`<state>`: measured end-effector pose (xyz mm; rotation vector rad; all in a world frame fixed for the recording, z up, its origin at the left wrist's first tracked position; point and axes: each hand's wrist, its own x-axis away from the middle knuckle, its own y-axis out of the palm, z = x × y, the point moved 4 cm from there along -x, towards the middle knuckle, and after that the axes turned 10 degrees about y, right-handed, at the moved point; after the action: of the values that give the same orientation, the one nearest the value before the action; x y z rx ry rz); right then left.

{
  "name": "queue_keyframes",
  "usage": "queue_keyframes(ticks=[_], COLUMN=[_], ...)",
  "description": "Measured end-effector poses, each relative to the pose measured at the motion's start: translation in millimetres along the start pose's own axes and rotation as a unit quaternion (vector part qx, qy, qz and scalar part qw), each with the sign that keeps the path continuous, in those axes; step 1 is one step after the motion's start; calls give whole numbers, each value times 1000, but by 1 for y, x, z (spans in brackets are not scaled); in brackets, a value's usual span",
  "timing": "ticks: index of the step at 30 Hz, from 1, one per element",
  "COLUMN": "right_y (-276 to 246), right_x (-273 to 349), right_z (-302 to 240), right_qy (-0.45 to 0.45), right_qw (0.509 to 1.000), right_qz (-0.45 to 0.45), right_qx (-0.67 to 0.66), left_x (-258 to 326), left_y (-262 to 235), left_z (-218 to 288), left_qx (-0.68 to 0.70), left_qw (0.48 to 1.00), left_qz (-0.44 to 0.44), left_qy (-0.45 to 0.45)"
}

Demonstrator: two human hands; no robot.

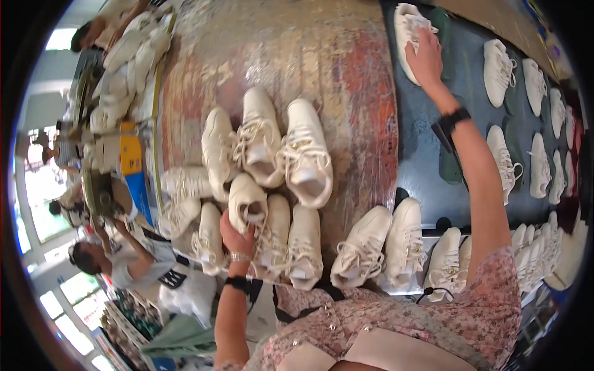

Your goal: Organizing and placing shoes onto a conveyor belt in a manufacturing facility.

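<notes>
My left hand (237, 237) grips a cream lace-up sneaker (246, 193) at its heel, among several more on the worn table. Its thumb is by the shoe's opening, and the other fingers are partly hidden. My right arm reaches far out to the right. There my right hand (426, 60) closes over the laced top of another cream sneaker (405, 25) above the dark belt. Ahead of my left hand stand three cream sneakers, one of them the right-hand sneaker (307, 151), laces tied in bows.
The scuffed wooden table (334, 55) meets the dark blue belt (427, 173), which carries spaced sneakers (497, 73). Two sneakers (405, 244) sit at the near table edge. More shoes crowd the lower right. People work at the left, near a pile of pale shoes (127, 68).
</notes>
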<state>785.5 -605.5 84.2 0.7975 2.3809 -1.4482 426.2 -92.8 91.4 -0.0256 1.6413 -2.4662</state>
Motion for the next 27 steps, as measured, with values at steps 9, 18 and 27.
queue_keyframes(ticks=[9,18,27], right_y=[-55,-68,-134], right_x=[248,271,248], right_z=[-139,-147,-43], right_qy=[61,338,421], right_qw=[828,771,767], right_qz=[-530,-492,-416], right_qx=[-172,-220,-248], left_x=[-5,-8,-1], left_y=[-12,-8,-7], left_z=[10,13,1], left_qx=[-25,-20,8], left_qw=[997,996,997], left_qz=[44,67,52], left_qy=[50,60,48])
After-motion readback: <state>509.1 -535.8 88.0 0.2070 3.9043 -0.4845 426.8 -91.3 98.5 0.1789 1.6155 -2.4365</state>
